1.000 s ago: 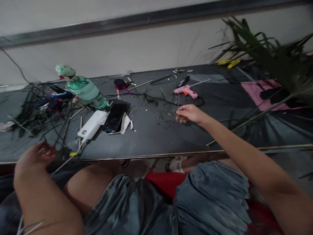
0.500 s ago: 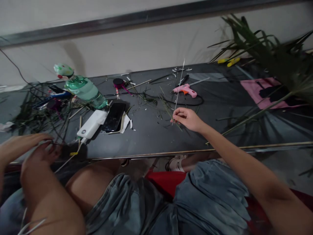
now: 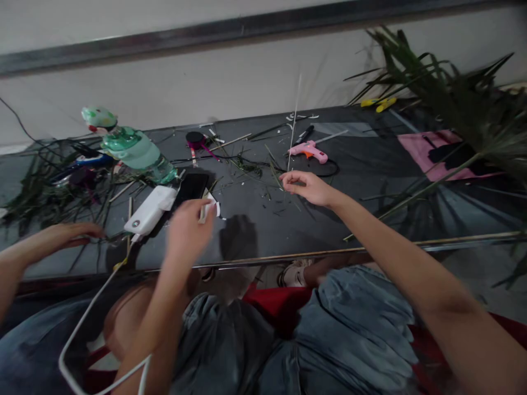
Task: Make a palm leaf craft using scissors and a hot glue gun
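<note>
My right hand (image 3: 310,187) is closed, pinching the lower end of a long, thin, pale strip (image 3: 293,123) that stands nearly upright over the table. Behind it lies a pink glue gun (image 3: 308,150). My left hand (image 3: 190,229) hangs over the near part of the table, in front of a black phone (image 3: 191,186) and some white paper scraps (image 3: 212,204). Motion smears its fingers, and I cannot make out whether it holds anything. To its left rests a white power bank (image 3: 151,209) with a white cable.
Another person's hand (image 3: 80,233) reaches in at the left, near cut leaves (image 3: 37,192). A green bottle (image 3: 134,148) leans beside them. A purple-and-black round item (image 3: 196,140) lies mid-table. Palm leaves (image 3: 448,104), yellow handles (image 3: 379,103) and pink cloth (image 3: 415,152) occupy the right.
My left hand has swung right, from beside the other person's hand to in front of the phone. My right hand and the strip appear slightly further left and higher.
</note>
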Motion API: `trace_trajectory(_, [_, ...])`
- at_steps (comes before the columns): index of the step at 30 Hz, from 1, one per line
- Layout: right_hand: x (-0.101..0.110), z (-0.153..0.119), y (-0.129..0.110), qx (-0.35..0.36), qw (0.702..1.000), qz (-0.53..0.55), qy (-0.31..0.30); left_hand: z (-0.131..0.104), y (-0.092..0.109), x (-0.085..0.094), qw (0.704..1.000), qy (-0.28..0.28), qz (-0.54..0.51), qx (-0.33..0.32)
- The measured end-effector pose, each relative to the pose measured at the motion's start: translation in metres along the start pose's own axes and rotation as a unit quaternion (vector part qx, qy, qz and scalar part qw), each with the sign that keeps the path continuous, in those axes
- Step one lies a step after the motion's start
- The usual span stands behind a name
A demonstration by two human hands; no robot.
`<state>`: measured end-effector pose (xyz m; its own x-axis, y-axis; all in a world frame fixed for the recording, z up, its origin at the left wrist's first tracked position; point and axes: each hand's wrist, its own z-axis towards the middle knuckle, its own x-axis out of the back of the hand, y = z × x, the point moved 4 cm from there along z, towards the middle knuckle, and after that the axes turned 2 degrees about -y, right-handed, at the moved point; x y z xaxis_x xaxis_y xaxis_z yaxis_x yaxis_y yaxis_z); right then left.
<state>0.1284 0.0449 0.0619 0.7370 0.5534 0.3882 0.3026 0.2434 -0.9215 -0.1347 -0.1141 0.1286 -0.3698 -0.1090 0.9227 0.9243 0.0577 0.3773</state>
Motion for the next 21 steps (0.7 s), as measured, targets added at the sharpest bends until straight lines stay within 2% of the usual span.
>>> trace_trajectory(2, [0.001,0.005,-0.008,0.030,0.999,-0.006,-0.024,0.029,0.038,-0.056,0.990,-0.044,-0.117,-0.063])
trace_trajectory(3, [0.002,0.006,-0.011,0.041,0.999,0.000,-0.030,0.037,0.055,-0.078,0.977,-0.064,-0.180,-0.090])
trace_trajectory(4, [0.003,0.008,-0.013,0.051,0.998,0.010,-0.033,0.041,0.069,-0.096,0.962,-0.082,-0.236,-0.108])
trace_trajectory(6, [0.004,0.009,-0.016,0.071,0.996,0.033,-0.041,0.045,0.084,-0.114,0.946,-0.053,-0.310,-0.079])
trace_trajectory(8, [0.005,0.009,-0.019,0.087,0.994,0.044,-0.054,0.047,0.089,-0.122,0.926,-0.025,-0.376,-0.032])
trace_trajectory(10, [0.005,0.010,-0.020,0.093,0.992,0.050,-0.074,0.053,0.091,-0.126,0.904,-0.027,-0.427,-0.020])
trace_trajectory(14, [0.005,0.015,-0.024,0.101,0.988,0.056,-0.100,0.073,0.093,-0.130,0.862,-0.073,-0.493,-0.093])
trace_trajectory(17, [0.005,0.025,-0.024,0.090,0.991,0.014,-0.103,0.084,0.091,-0.130,0.830,-0.080,-0.539,-0.121])
trace_trajectory(18, [0.006,0.028,-0.023,0.077,0.993,-0.012,-0.088,0.086,0.089,-0.131,0.821,-0.080,-0.553,-0.116])
trace_trajectory(19, [0.009,0.031,-0.022,0.062,0.996,-0.045,-0.046,0.089,0.087,-0.133,0.813,-0.083,-0.566,-0.106])
trace_trajectory(21, [0.025,0.033,-0.026,0.058,0.982,-0.137,0.121,0.093,0.082,-0.138,0.801,-0.089,-0.587,-0.078])
